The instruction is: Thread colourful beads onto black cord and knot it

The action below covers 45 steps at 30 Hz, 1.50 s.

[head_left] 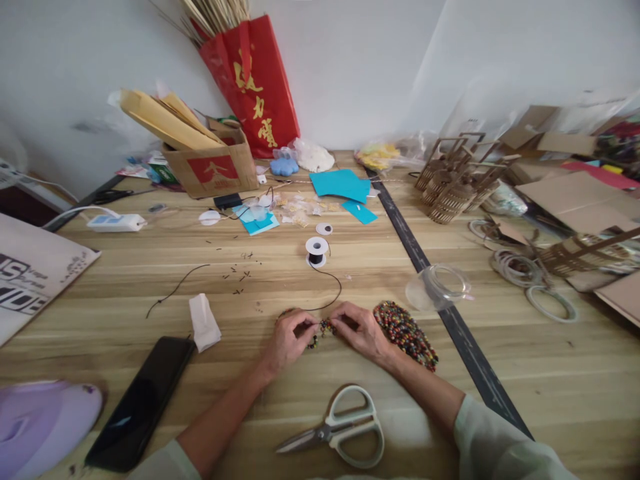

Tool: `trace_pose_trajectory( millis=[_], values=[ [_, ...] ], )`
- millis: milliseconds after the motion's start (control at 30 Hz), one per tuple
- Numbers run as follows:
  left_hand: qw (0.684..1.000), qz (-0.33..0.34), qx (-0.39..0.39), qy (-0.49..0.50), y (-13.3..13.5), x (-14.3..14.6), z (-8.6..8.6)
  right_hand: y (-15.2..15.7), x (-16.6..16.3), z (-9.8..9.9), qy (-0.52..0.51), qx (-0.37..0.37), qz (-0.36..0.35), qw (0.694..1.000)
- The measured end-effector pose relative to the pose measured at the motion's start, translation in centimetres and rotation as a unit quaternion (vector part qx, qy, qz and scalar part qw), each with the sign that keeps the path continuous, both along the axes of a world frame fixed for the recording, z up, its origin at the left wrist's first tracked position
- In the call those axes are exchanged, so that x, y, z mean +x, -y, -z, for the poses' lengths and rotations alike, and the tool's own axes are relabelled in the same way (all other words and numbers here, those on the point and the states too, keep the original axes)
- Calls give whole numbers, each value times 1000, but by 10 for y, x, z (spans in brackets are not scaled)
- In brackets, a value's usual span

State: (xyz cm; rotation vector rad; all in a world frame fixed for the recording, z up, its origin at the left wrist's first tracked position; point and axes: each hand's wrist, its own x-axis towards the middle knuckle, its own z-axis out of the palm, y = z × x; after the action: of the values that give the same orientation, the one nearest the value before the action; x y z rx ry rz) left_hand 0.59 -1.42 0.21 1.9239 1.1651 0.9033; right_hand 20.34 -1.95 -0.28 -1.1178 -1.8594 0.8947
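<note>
A short beaded string (327,326) with multicoloured beads lies between my hands just above the table. My left hand (291,339) is closed, thumb and fingers pinched at its left end; more beads show beneath and behind this hand. At the other end, my right hand (361,330) pinches the string close to the beads. Black cord (340,290) loops from a white spool (317,251) toward my left hand, where its end is hidden. Beside my right wrist lies a heap of multicoloured bead strands (406,333). Scissors (345,429) with pale handles rest nearer me.
On the left are a phone (143,400), a folded white paper (204,323) and a purple object (45,427). Clear tubing coils (443,287) lie right. Behind stand a cardboard box (215,163), a red bag (257,87), blue cards (343,185) and woven baskets (450,190).
</note>
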Motion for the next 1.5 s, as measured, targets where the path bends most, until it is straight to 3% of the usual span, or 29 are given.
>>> trace_pose_trajectory(
  millis=[700,1033,1267,1500],
  values=[
    [1000,0,1,-4,-1,-1,1,1,0,-2,6,6,-3,1000],
    [1000,-2,-10,-11,-1,-1,0,1,2,2,-20,-61,-1,998],
    [1000,-5,-8,-1,-1,-1,2,-1,2,-6,-44,-90,7,995],
    [1000,-4,-11,6,-1,-1,1,-1,7,-16,46,-88,-24,995]
  ],
)
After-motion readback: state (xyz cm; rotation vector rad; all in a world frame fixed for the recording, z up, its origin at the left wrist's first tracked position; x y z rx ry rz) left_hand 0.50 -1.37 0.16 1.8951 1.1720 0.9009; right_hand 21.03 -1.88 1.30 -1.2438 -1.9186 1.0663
